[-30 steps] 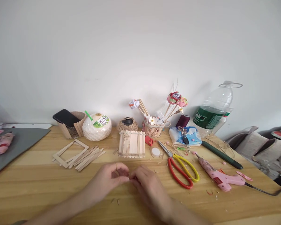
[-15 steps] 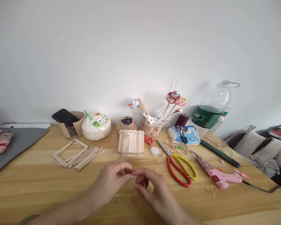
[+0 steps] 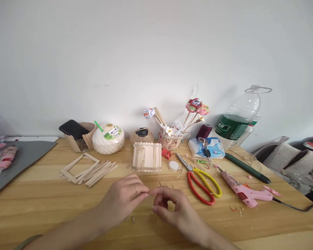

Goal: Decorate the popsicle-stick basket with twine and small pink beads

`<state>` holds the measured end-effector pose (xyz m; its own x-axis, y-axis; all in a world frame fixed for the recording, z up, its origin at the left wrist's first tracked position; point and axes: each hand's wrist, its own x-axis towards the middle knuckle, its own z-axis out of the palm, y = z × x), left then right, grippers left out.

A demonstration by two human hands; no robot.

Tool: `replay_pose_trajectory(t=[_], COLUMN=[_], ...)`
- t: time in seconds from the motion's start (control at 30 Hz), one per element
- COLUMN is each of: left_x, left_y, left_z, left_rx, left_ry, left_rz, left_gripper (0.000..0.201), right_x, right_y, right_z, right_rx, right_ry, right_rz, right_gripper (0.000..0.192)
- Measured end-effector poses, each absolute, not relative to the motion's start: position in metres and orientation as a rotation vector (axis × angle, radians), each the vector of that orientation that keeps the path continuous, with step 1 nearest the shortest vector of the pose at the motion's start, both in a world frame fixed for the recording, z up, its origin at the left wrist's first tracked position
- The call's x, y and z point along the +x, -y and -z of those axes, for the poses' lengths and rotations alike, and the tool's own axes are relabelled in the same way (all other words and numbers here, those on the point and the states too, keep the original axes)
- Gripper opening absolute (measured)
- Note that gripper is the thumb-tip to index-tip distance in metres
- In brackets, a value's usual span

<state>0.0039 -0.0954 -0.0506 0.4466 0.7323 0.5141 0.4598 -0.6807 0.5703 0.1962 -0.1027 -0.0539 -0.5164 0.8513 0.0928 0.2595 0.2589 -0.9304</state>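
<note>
Pinching with left hand (image 3: 125, 194), cannot tell whether on anything; curling right hand (image 3: 178, 210) half open. Seems partly done, with far stick panel (image 3: 147, 158) assembled, loose sticks (image 3: 100, 175) unattached at left.

There is one stick panel (image 3: 147, 158); in front of it, the left hand (image 3: 125, 196) and right hand (image 3: 177, 210) make two. Left of it are at least one stick frame (image 3: 69, 176), several loose sticks (image 3: 101, 175) overlapping too much to count exactly, one coconut (image 3: 108, 144) with one green straw (image 3: 98, 125), and one phone (image 3: 73, 129). Right of it are one white disc (image 3: 173, 166), one pair of scissors (image 3: 191, 170), one purple spool (image 3: 203, 131) and one green pen (image 3: 246, 168).
</note>
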Motion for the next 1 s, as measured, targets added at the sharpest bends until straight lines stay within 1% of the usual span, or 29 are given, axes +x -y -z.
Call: replay_pose_trajectory(t=[0.1, 0.23, 0.33, 0.43, 0.53, 0.63, 0.77, 0.83, 1.0], left_x=[0.008, 0.012, 0.013, 0.011, 0.009, 0.009, 0.011, 0.013, 0.018], left_y=[0.093, 0.088, 0.085, 0.083, 0.082, 0.079, 0.073, 0.069, 0.063], left_z=[0.047, 0.041, 0.040, 0.043, 0.046, 0.047, 0.042, 0.039, 0.039], left_rx=[2.238, 1.866, 1.759, 1.935, 2.215, 2.558, 3.041, 3.168, 3.254], left_ry=[-1.119, -1.272, -1.275, -1.236, -1.162, -1.150, -1.197, -1.204, -1.202], left_rz=[-1.131, -1.086, -1.106, -1.199, -1.268, -1.289, -1.301, -1.288, -1.279], left_gripper=[0.013, 0.010, 0.010, 0.012, 0.015, 0.018, 0.019, 0.019, 0.019], right_x=[0.198, 0.198, 0.198, 0.197, 0.197, 0.194, 0.190, 0.190, 0.192], right_y=[0.098, 0.088, 0.081, 0.076, 0.072, 0.068, 0.063, 0.061, 0.060], right_z=[0.055, 0.059, 0.061, 0.061, 0.056, 0.049, 0.046, 0.047, 0.054], right_rx=[-0.972, -0.873, -0.850, -0.824, -0.821, -0.836, -0.826, -0.847, -0.848], right_ry=[2.005, 2.114, 2.156, 2.176, 2.210, 2.306, 2.324, 2.285, 2.242], right_rz=[-1.144, -0.928, -0.880, -0.870, -0.787, -0.554, -0.118, -0.027, 0.085], right_gripper=[0.024, 0.028, 0.032, 0.034, 0.029, 0.022, 0.022, 0.022, 0.023])
